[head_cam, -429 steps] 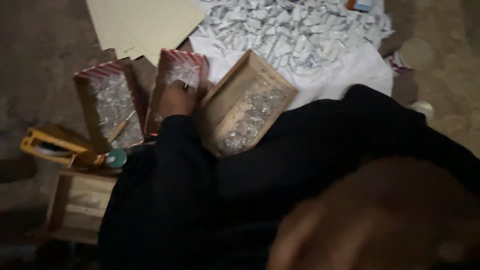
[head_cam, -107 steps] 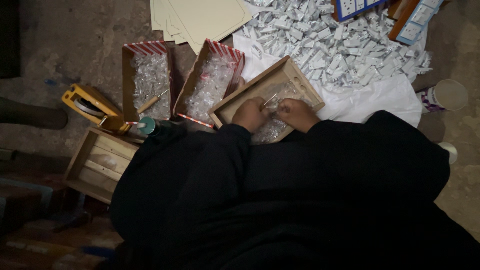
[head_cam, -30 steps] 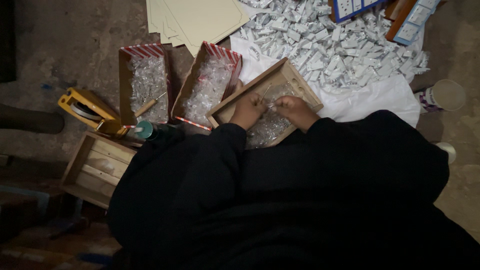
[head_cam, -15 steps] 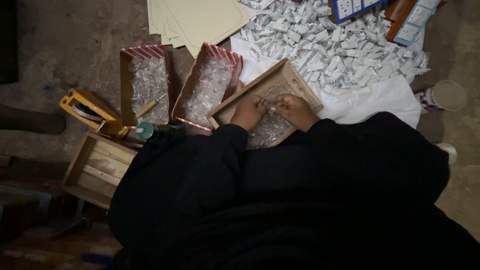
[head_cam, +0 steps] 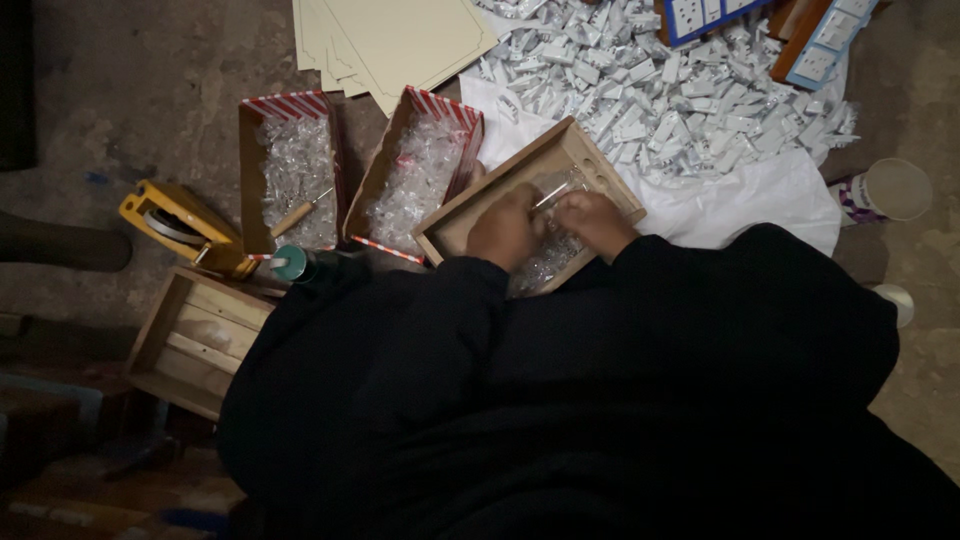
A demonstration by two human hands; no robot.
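Head view: dim concrete floor [head_cam: 130, 90], white cloth [head_cam: 740, 195] under wooden tray [head_cam: 590, 160]

1. The left hand [head_cam: 505, 226] and right hand [head_cam: 592, 218] hide part of the wooden tray [head_cam: 470, 215]; their grip on the thin rod [head_cam: 550, 194] is unclear.
2. The blue card [head_cam: 700, 14] is cut off at the top edge.
3. The small white parts [head_cam: 660, 90] are too small to tell.

left hand [head_cam: 505, 226] curled, knuckles up | right hand [head_cam: 594, 217] curled, close beside it
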